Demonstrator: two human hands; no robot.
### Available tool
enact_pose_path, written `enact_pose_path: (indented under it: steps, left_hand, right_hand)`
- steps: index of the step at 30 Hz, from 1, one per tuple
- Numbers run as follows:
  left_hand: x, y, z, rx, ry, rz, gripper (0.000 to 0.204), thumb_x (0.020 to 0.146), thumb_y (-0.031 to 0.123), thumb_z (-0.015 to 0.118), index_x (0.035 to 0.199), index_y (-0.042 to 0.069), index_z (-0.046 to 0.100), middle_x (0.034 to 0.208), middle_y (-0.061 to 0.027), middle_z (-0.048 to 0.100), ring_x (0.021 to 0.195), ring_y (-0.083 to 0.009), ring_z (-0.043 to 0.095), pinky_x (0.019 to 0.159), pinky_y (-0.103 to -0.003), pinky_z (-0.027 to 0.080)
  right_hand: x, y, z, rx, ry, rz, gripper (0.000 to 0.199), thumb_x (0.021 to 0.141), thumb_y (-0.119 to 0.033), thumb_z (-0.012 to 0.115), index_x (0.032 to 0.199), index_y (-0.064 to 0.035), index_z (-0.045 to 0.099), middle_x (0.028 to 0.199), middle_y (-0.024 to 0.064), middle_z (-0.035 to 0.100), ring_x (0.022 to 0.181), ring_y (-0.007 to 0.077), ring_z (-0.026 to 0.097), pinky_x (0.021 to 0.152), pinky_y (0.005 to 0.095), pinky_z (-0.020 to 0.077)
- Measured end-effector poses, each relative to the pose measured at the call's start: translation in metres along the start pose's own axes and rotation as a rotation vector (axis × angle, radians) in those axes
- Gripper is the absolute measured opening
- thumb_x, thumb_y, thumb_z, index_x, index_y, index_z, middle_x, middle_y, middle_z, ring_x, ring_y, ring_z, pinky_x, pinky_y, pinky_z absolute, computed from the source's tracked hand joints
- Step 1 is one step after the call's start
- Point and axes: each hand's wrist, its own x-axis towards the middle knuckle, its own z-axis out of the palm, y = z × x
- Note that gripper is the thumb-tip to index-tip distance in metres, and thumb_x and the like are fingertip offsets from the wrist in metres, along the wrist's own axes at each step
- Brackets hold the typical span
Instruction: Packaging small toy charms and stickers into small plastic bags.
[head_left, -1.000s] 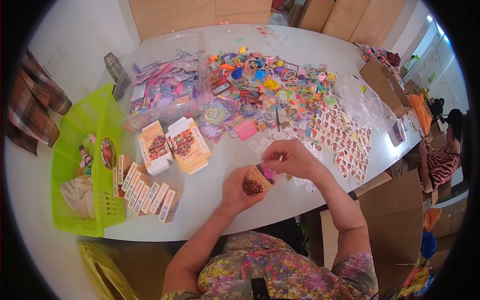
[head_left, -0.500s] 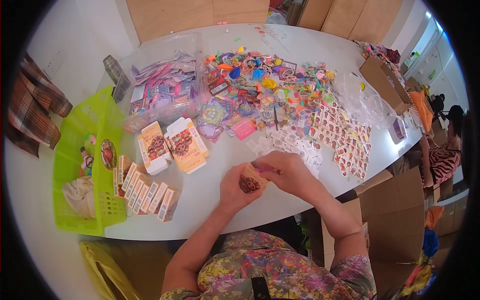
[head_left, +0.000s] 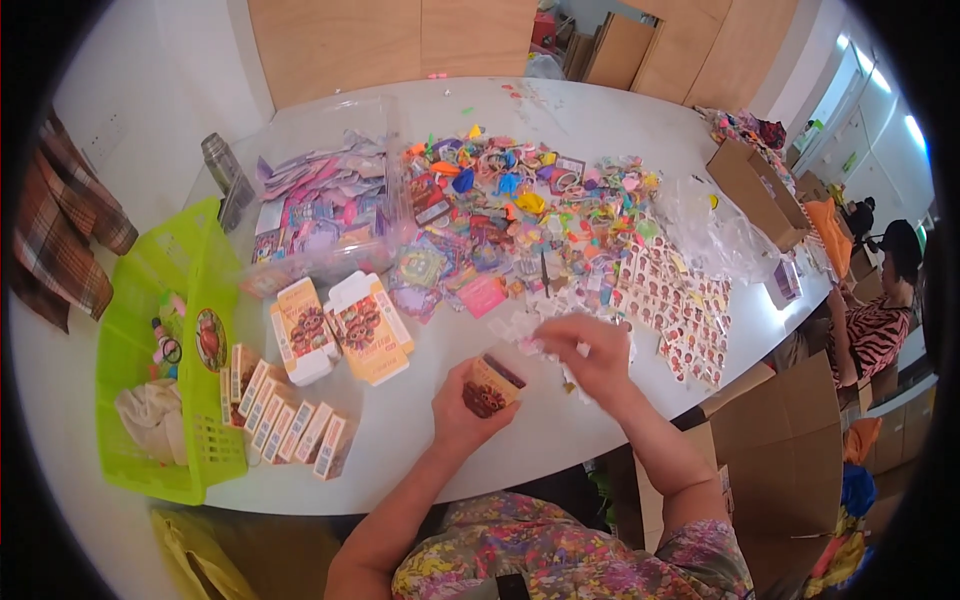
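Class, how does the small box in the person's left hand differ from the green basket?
Size: the small box fits in the left hand, while the green basket is far larger.
Look: the small box has printed artwork on its yellow-brown sides; the green basket is lime plastic with holes and a sticker.
Pose: the small box is held tilted, while the green basket stands unheld.
Shared: both look open at one end.

A pale wall [head_left: 150, 70] rises at your ten o'clock. From eleven to one, you face tan wooden panels [head_left: 340, 50] with a gap between them. Bright strip lights [head_left: 868, 66] glow at your two; your white desk [head_left: 590, 110] shines toward three o'clock.
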Motion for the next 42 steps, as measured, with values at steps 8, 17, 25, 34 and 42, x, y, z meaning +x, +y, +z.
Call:
enact_pose_path:
  steps: [8,17,25,34,42]
  left_hand:
    - [0.001,-0.004,0.003,-0.119,-0.040,-0.024,0.074,0.064,0.014,0.087,0.121,-0.004,0.044,0.106,-0.0100,0.059,0.094,-0.0140,0.060,0.084,-0.030,0.051]
    - [0.002,0.002,0.002,-0.148,-0.074,-0.112,0.076,0.063,0.012,0.087,0.123,-0.004,0.042,0.109,-0.0102,0.058,0.098,-0.0148,0.059,0.088,-0.030,0.050]
    - [0.006,-0.002,0.003,-0.190,-0.027,-0.056,0.075,0.062,0.018,0.089,0.121,-0.003,0.047,0.102,-0.0124,0.062,0.090,-0.0176,0.065,0.080,-0.031,0.054]
    - [0.005,0.009,0.000,-0.164,-0.098,-0.131,0.078,0.063,0.011,0.088,0.123,-0.004,0.041,0.109,-0.0099,0.057,0.099,-0.0156,0.059,0.088,-0.031,0.051]
    - [0.005,-0.001,0.005,-0.219,-0.029,-0.093,0.076,0.063,0.018,0.089,0.122,-0.003,0.046,0.105,-0.0119,0.061,0.093,-0.0165,0.063,0.082,-0.031,0.054]
  right_hand:
    - [0.065,0.145,-0.013,-0.184,-0.169,0.290,0.019,0.079,-0.006,0.069,0.097,-0.0044,0.070,0.082,0.0074,0.070,0.068,0.0136,0.065,0.062,0.0283,0.0513]
    - [0.124,0.189,0.001,-0.803,-0.142,0.129,0.018,0.082,-0.021,0.066,0.098,-0.0140,0.072,0.100,0.0071,0.069,0.096,0.0274,0.063,0.082,0.0395,0.0511]
    - [0.109,0.204,-0.011,-0.616,0.060,0.180,0.019,0.078,-0.012,0.065,0.096,-0.0115,0.070,0.104,0.0041,0.068,0.103,0.0279,0.060,0.077,0.0395,0.0532]
    - [0.128,0.190,0.021,-0.720,-0.103,-0.138,0.037,0.068,0.000,0.066,0.104,-0.0106,0.067,0.105,0.0072,0.065,0.102,0.0294,0.060,0.078,0.0405,0.0529]
    - [0.125,0.199,0.014,-0.510,-0.100,0.230,0.038,0.068,-0.004,0.069,0.106,-0.0050,0.067,0.083,0.0123,0.067,0.077,0.0280,0.064,0.072,0.0374,0.0507]
